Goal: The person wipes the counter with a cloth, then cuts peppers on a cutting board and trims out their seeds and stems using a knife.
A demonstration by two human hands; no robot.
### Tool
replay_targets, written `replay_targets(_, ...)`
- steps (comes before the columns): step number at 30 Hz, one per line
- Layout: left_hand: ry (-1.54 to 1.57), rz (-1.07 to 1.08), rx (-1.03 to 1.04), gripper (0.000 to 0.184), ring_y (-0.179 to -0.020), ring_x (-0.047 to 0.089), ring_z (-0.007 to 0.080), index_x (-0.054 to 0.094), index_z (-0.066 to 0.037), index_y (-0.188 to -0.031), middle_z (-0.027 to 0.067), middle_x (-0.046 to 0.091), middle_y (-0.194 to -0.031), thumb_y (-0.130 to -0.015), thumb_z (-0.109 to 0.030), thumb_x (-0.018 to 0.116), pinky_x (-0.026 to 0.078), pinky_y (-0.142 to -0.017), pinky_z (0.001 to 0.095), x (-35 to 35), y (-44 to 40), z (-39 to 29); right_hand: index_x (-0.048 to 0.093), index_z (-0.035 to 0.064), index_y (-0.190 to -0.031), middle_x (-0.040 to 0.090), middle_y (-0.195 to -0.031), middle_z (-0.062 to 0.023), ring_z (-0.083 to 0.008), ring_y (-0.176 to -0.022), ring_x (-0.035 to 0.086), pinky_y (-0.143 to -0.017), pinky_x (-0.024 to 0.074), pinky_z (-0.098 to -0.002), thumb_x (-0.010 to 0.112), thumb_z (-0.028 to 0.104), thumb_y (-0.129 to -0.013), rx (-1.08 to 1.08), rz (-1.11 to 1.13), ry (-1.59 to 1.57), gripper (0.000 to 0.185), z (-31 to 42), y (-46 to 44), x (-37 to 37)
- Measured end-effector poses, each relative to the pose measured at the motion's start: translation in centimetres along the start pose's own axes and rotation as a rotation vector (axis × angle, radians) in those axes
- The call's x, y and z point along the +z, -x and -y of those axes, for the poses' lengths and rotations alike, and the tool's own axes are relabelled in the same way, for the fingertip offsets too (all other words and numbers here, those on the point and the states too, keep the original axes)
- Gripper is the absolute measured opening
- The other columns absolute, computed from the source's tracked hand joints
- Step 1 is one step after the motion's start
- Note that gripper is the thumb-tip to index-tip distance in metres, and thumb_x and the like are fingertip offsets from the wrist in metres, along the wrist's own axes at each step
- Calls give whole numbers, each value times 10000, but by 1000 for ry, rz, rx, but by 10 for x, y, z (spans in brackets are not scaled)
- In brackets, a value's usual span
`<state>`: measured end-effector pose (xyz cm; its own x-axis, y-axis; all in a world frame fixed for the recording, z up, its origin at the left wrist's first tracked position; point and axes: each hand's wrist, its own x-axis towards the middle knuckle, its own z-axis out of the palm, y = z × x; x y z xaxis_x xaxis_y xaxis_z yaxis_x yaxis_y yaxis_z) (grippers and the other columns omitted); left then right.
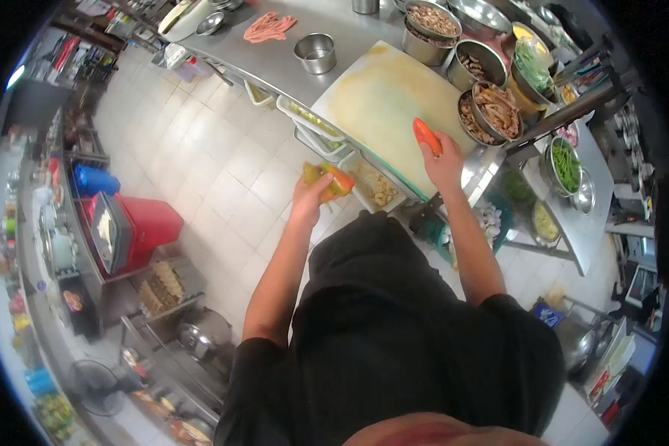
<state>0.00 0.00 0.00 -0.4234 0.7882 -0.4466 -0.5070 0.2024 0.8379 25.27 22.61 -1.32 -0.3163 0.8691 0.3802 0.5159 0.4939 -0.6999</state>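
My left fingers (323, 180) grip peppers (340, 183) beside board (379, 89), right fingers (445, 143) red pepper (425, 134) over it; likely light, slick; hold mid-body.

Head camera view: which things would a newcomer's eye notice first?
The orange-red elongated vegetable in the right hand stands out against the large whitish rectangular board. Green-and-orange vegetables in the left hand come next, then the big red box at the view's left.

1. No text, label, brand, number or sign can be read anywhere.
2. Pale marks on the small blue packet (547, 314) at the lower right are too blurred to make out.
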Motion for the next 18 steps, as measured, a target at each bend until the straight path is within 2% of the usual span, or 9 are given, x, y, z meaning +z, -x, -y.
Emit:
replay_targets(2, -7, 41, -50, 597, -1140, 659, 278, 490, -14, -1421, 165, 612, -1312, -913, -192, 747, 601, -871, 398, 15, 3, 7, 674, 85, -1176, 704, -1110, -154, -362, -1053, 657, -942, 515, -472, 765, 216, -862, 0, 20, 59, 353, 17, 20, -6)
replay_targets(3, -119, 47, 57, 542, -1080, 674, 254, 517, -12, -1381, 147, 638, -1250, -917, -174, 744, 605, -820, 376, 1, -74, -62, 672, 76, -1175, 704, -1115, -153, -361, -1050, 661, -931, 522, -461, 767, 216, -864, -24, -70, -63, 353, 33, -47, 69)
replay_targets(6, -89, 107, 26, 397, -908, 702, 188, 599, -6, -1255, 88, 696, -1073, -915, -141, 753, 598, -688, 312, 48, -115, -49, 670, 59, -1179, 702, -1119, -152, -357, -1049, 671, -907, 537, -440, 773, 221, -870, 6, -20, 1, 364, 35, -53, 53)
replay_targets(12, -262, 241, -20, 348, -878, 683, 165, 625, -29, -1168, 66, 700, -1028, -880, -134, 791, 558, -732, 321, 104, -217, -56, 679, 92, -1140, 702, -1122, -125, -360, -1050, 652, -888, 539, -456, 771, 220, -854, 51, -109, 27, 327, 33, -91, 66)
replay_targets(15, -308, 354, -66, 334, -864, 676, 158, 628, -35, -1137, 57, 701, -992, -866, -121, 803, 550, -764, 329, 137, -248, -61, 687, 108, -1159, 705, -1089, -142, -367, -1029, 653, -881, 543, -464, 762, 241, -854, 107, -169, 115, 341, 16, -100, 73)
replay_targets(18, -491, 393, -13, 359, -856, 681, 150, 619, -11, -1119, 82, 707, -968, -850, -141, 818, 560, -758, 325, 151, -277, -59, 695, 118, -1178, 708, -1057, -154, -379, -1014, 654, -874, 547, -468, 751, 259, -849, 164, -240, 284, 362, -5, -101, 91)
